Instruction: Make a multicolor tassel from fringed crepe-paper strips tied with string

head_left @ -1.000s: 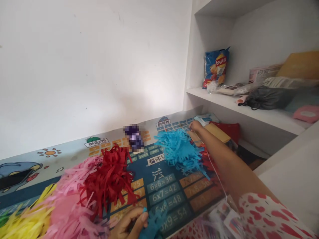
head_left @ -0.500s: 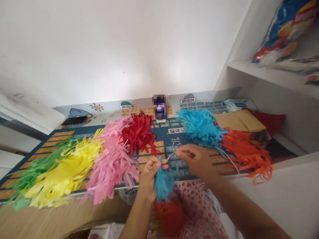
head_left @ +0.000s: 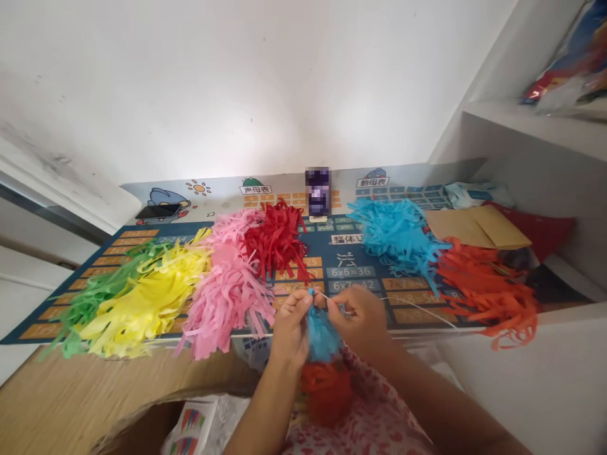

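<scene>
Between finger and thumb, my left hand (head_left: 293, 322) pinches the twisted top of a blue paper tassel (head_left: 323, 335). Its fringe hangs below, over the table's front edge. Close beside it, my right hand (head_left: 358, 316) is closed on a thin white string (head_left: 429, 308) near the tassel's top. The string's long end trails right, towards the orange tassels. Beneath the blue one hangs an orange-red tassel (head_left: 327, 388), in front of a heart-patterned cloth (head_left: 374, 411). Whether both hang on the same string I cannot tell.
Fringed paper lies in piles: green (head_left: 90, 309), yellow (head_left: 152, 297), pink (head_left: 227, 291), red (head_left: 277, 243), blue (head_left: 398, 234) and orange (head_left: 488, 291). A phone (head_left: 318, 193) stands near the wall. A brown envelope (head_left: 478, 227) lies at right. Below is an open cardboard box (head_left: 137, 417).
My right hand has come down and in beside my left, bringing the string close to the blue tassel's top. The whole view has shifted slightly.
</scene>
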The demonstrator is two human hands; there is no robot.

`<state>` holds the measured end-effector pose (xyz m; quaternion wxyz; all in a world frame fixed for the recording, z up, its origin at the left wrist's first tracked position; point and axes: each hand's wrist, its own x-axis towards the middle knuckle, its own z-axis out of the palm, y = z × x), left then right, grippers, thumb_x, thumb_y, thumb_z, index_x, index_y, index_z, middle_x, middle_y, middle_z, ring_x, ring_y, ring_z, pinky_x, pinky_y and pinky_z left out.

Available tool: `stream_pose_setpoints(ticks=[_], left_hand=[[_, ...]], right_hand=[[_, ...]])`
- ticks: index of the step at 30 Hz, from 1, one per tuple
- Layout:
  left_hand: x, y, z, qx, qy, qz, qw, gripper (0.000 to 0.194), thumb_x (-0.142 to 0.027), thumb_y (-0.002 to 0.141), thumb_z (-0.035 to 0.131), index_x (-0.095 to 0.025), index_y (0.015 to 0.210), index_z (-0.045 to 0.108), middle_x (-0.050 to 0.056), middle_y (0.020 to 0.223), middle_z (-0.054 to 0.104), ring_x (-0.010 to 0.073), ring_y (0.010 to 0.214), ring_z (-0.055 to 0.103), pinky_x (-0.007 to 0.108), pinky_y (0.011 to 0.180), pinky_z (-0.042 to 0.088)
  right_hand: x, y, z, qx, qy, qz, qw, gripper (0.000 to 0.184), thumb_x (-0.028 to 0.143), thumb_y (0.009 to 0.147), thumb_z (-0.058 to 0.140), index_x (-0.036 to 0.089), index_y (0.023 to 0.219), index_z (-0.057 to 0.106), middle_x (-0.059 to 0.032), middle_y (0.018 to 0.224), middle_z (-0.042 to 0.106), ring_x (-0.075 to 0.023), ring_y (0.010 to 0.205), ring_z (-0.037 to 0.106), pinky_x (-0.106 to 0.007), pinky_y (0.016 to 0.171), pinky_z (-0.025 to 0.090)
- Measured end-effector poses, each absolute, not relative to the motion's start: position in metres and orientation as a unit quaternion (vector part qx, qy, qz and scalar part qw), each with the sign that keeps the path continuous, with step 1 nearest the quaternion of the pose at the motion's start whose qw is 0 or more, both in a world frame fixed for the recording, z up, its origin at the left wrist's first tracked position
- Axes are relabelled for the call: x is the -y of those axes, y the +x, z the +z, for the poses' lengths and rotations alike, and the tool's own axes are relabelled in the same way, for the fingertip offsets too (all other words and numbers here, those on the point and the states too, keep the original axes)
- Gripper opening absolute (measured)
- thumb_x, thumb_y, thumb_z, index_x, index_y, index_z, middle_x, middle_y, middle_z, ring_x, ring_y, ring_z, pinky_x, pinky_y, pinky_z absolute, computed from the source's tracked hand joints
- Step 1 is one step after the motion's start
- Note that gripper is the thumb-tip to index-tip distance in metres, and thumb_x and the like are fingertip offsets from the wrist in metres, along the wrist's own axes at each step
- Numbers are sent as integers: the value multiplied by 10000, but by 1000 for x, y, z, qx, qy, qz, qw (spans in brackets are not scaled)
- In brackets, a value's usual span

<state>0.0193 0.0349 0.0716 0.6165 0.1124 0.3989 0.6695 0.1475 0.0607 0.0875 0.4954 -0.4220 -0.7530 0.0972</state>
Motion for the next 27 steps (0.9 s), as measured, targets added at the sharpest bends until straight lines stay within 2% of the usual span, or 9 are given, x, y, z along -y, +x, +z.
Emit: stream_pose_setpoints(ticks=[3,7,15,19,23,25,27], left_hand=[[-36,20,72,-401,117,663,621,359,-276,493,909,-124,701,659,6,667,694,92,594,632,182,600,493],[-38,21,68,-406,132,665,613,329,-293,553,881,-140,755,671,-5,685,691,98,601,633,205,614,493],[-41,24,67,-432,161,664,588,342,-314,518,886,-162,679,625,-26,631,655,101,592,613,216,628,490],[-39,26,69,-444,166,655,588,345,-320,504,888,-164,676,632,-36,601,637,92,557,588,205,589,467],[-36,27,69,-451,191,639,593,290,-314,555,857,-158,704,663,-14,607,646,103,570,586,213,598,462],[-34,27,69,-472,241,649,546,253,-290,590,838,-161,713,659,-15,630,641,105,592,583,213,609,460],[-31,27,71,-500,310,658,470,223,-250,628,818,-171,721,631,-18,669,639,111,633,593,217,640,467]], right_hand=[[-63,147,84,752,-427,109,491,211,220,802,576,201,594,547,24,517,504,-102,490,429,-253,516,305],[-64,147,81,751,-434,132,480,202,218,787,576,206,588,540,27,514,493,-104,492,425,-254,515,298],[-65,149,82,745,-435,186,470,213,239,798,588,208,589,563,30,505,518,-105,487,452,-251,527,325],[-67,152,83,736,-425,254,462,186,274,844,604,211,678,658,9,601,641,-125,576,567,-251,582,378],[-69,155,79,715,-428,349,428,183,287,859,595,218,713,681,11,659,685,-131,607,598,-242,588,406],[-71,158,77,709,-436,377,407,117,311,836,624,217,841,693,10,720,699,-133,603,596,-238,566,413],[-74,161,76,720,-427,389,385,178,323,834,627,214,963,681,-1,807,712,-139,638,610,-239,574,426]])
